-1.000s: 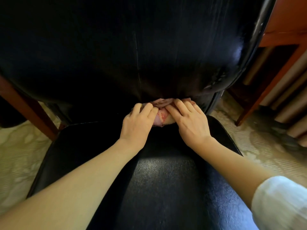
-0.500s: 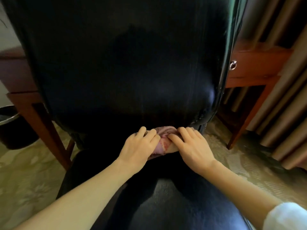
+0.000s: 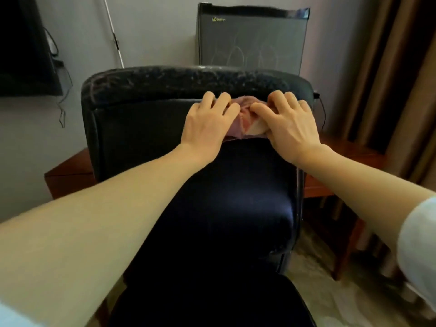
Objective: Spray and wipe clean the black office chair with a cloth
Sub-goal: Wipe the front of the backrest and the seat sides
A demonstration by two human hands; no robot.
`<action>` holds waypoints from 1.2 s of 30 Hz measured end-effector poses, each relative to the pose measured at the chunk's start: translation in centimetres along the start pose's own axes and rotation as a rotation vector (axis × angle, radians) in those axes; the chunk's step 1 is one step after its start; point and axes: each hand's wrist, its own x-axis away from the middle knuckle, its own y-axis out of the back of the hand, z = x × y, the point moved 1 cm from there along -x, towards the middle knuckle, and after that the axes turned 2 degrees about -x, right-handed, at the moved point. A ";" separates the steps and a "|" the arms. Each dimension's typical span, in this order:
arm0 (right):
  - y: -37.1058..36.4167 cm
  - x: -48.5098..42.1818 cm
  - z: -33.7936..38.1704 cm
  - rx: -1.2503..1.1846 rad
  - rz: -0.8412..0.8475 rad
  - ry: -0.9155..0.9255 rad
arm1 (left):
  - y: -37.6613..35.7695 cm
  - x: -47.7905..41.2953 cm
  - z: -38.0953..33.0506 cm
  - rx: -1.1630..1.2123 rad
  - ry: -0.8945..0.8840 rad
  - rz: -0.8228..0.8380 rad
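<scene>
Left hand (image 3: 207,123) is pressing the cloth (image 3: 237,125), right hand (image 3: 291,125) gripping it, high on the chair backrest (image 3: 146,138). Speckled top edge (image 3: 179,81) is looking unwiped.

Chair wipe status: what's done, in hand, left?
Done, probably: backrest front, since the cloth was at its base a second ago and is now near the top. In hand: left hand presses, right hand grips the cloth just under the speckled top edge. Left: that edge, maybe the seat; no spray bottle in view.
</scene>
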 end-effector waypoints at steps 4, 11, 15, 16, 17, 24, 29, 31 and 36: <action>-1.7 0.2 -0.5 -0.187 0.065 -0.025 | -2.2 0.8 -1.8 0.096 0.125 0.031; -4.9 10.0 2.8 -0.229 0.052 0.032 | -4.1 10.5 -5.4 0.183 0.035 0.148; -6.8 15.2 5.4 -0.268 0.114 0.026 | -4.9 15.7 -7.0 0.229 0.021 0.245; -7.4 16.4 5.9 -0.261 0.140 0.041 | -5.2 17.0 -7.3 0.237 0.013 0.268; -8.1 17.7 6.6 -0.252 0.173 0.062 | -5.6 18.4 -7.6 0.239 0.004 0.291; -11.4 22.9 10.1 -0.199 0.202 0.068 | -8.5 23.7 -8.5 0.185 -0.049 0.257; -14.1 26.4 12.8 -0.225 0.327 0.090 | -10.6 28.2 -9.2 0.172 -0.082 0.442; -15.2 27.1 14.5 -0.206 0.478 0.049 | -11.5 29.8 -10.3 0.174 -0.002 0.742; -18.0 27.9 17.2 -0.241 0.726 -0.091 | -13.1 31.0 -10.8 0.158 0.084 0.927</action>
